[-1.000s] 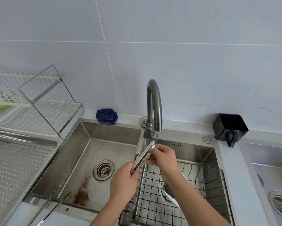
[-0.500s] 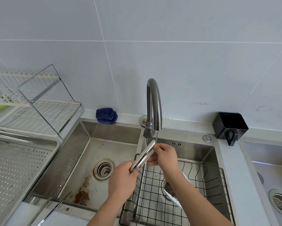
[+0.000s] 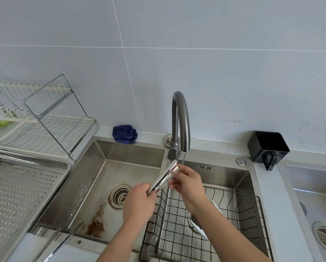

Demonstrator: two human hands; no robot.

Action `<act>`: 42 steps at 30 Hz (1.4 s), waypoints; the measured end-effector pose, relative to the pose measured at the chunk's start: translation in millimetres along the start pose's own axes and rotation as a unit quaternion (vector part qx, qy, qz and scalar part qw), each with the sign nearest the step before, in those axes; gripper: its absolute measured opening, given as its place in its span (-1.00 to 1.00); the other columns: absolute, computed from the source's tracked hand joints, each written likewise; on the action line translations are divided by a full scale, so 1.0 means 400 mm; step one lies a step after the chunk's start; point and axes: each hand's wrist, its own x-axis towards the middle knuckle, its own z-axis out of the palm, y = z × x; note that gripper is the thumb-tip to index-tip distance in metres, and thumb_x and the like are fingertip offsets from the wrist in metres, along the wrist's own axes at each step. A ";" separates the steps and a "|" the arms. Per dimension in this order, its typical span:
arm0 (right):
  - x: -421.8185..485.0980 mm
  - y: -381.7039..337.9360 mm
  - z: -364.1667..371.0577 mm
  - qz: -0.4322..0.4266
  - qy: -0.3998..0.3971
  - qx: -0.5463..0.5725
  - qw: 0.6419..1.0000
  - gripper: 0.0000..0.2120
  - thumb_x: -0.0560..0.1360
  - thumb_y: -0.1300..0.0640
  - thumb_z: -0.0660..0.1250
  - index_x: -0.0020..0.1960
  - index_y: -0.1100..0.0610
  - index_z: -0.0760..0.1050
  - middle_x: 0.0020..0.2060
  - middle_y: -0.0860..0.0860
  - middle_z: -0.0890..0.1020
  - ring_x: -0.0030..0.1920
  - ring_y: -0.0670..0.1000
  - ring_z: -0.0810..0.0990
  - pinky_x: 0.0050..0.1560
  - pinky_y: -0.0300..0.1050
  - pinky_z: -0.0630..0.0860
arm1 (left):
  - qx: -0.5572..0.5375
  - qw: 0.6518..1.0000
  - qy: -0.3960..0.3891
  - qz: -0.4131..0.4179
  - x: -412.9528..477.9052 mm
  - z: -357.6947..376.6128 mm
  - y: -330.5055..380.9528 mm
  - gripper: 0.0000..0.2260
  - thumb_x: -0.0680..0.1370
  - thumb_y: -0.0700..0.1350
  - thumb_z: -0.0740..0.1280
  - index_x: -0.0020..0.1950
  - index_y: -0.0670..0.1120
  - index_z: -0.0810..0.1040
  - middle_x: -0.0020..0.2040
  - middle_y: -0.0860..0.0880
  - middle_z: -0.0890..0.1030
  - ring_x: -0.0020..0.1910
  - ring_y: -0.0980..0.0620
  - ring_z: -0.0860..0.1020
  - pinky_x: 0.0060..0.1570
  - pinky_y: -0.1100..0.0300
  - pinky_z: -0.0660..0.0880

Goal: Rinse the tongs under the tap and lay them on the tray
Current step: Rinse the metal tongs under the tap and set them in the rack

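The tongs (image 3: 164,178) are held closed and slanted just below the spout of the tap (image 3: 180,120), with their toothed tips uppermost beside a thin stream of water (image 3: 183,157). The left hand (image 3: 137,203) curls its fingers (image 3: 143,187) round the handle end, lower and to the left of the tap. The right hand (image 3: 186,184) pinches the tip end between thumb and fingers directly under the spout.

The stream is narrow and seems to land at the tips and on the right hand, so most of the metal may go unrinsed unless the tongs are slid and turned through it. Wet steel is slick. A light pinch could slip, dropping the tongs into the left basin (image 3: 120,173) or into the wire basket (image 3: 234,214) below and right of the tap, where a white dish (image 3: 201,231) lies partly hidden.

The tray (image 3: 16,195) sits well left of the tap, so the carry crosses that basin one-handed. A second pair of tongs (image 3: 64,235) lies on the sink's front edge, and a passing forearm could knock it.
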 end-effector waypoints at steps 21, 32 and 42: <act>0.013 0.011 -0.019 -0.025 0.054 -0.144 0.988 -0.78 0.59 0.30 0.24 -0.12 0.28 0.64 -0.37 0.15 0.65 -0.41 0.08 0.62 -0.33 0.01 0.66 | -0.070 0.997 -0.008 -0.032 0.000 0.004 -0.030 -0.59 0.58 -0.01 0.39 -0.46 -0.02 0.43 -0.46 -0.01 0.48 -0.45 -0.02 0.44 -0.38 0.06 0.39; 0.004 -0.005 -0.017 0.051 0.003 0.048 0.998 -0.79 0.67 0.19 0.23 0.14 0.31 0.57 -0.12 0.17 0.76 -0.42 -0.02 0.51 -0.40 -0.16 0.52 | -0.094 0.995 0.003 -0.023 0.002 0.033 -0.009 -0.64 0.56 0.02 0.41 -0.44 0.07 0.50 -0.53 0.13 0.45 -0.54 0.15 0.38 -0.45 0.20 0.25; -0.001 -0.023 -0.033 -0.032 -0.034 -0.002 0.999 -0.80 0.68 0.19 0.25 0.07 0.24 0.64 -0.09 0.18 0.74 -0.35 -0.02 0.58 -0.22 -0.03 0.66 | -0.234 0.970 -0.069 -0.019 0.048 0.064 -0.043 -0.58 0.55 0.08 0.44 -0.40 -0.08 0.41 -0.47 0.07 0.37 -0.44 0.10 0.33 -0.37 0.21 0.29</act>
